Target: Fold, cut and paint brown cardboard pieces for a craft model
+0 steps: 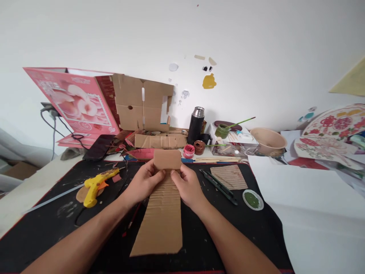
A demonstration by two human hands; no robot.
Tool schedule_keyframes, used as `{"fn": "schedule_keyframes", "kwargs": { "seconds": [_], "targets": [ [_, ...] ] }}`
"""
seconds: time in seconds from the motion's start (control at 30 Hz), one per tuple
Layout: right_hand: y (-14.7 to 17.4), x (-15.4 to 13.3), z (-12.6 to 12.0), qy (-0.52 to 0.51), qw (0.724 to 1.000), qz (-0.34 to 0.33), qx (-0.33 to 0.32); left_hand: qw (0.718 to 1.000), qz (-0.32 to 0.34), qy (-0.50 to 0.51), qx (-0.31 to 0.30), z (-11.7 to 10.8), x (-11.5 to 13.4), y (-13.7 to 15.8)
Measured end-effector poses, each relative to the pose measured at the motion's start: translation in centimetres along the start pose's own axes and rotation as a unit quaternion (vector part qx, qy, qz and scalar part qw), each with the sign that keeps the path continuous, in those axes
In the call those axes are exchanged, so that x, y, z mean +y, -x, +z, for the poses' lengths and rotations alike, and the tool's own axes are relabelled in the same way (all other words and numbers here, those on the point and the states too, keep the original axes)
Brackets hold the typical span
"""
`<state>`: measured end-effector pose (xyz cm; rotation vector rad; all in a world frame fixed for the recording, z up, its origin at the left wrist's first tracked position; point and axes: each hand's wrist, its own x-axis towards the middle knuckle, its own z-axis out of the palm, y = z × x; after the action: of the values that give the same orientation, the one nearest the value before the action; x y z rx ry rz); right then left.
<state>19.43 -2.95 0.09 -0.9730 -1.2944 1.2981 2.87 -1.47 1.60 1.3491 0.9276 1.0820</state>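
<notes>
Both my hands grip a long strip of brown corrugated cardboard [161, 219] over the black mat [42, 228]. My left hand [145, 182] pinches its left edge and my right hand [186, 183] pinches its right edge. The strip's far end [167, 159] stands folded up above my fingers, while the near end lies flat on the mat toward me.
A yellow glue gun [95, 185] lies left on the mat. A black utility knife [218, 185], a smaller corrugated piece [229, 177] and a green paint lid [253, 199] lie right. Paint jars [188, 151], a black flask [196, 125], a bowl [268, 141], cardboard boxes [141, 102] and a pink box [74, 99] crowd the back. White paper [313, 205] covers the right.
</notes>
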Motion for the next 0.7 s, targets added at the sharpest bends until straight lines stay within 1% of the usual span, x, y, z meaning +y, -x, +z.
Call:
{"fn": "schedule_keyframes", "kwargs": {
  "seconds": [0.07,0.17,0.33,0.43,0.57,0.7],
  "targets": [
    [-0.1,0.2,0.0,0.005,1.0,0.01,0.004,1.0,0.006,-0.008,0.01,0.2,-0.1,-0.1],
    [-0.2,0.1,0.0,0.006,1.0,0.014,0.0,1.0,-0.005,-0.012,0.013,0.1,0.2,0.0],
    [0.1,-0.8,0.1,-0.025,0.999,0.021,-0.04,0.999,-0.037,-0.015,0.005,-0.4,1.3,0.5],
    [0.2,-1.0,0.0,-0.035,0.998,0.024,-0.046,0.999,-0.034,-0.021,0.001,-0.6,1.4,0.5],
    [0.1,-1.1,-0.1,-0.052,0.997,0.012,-0.047,0.999,-0.027,-0.016,-0.014,-0.7,1.3,0.5],
    [0.1,-1.1,0.0,-0.043,0.998,0.011,-0.038,0.999,-0.018,-0.015,-0.025,-0.6,1.1,0.4]
  ]
}}
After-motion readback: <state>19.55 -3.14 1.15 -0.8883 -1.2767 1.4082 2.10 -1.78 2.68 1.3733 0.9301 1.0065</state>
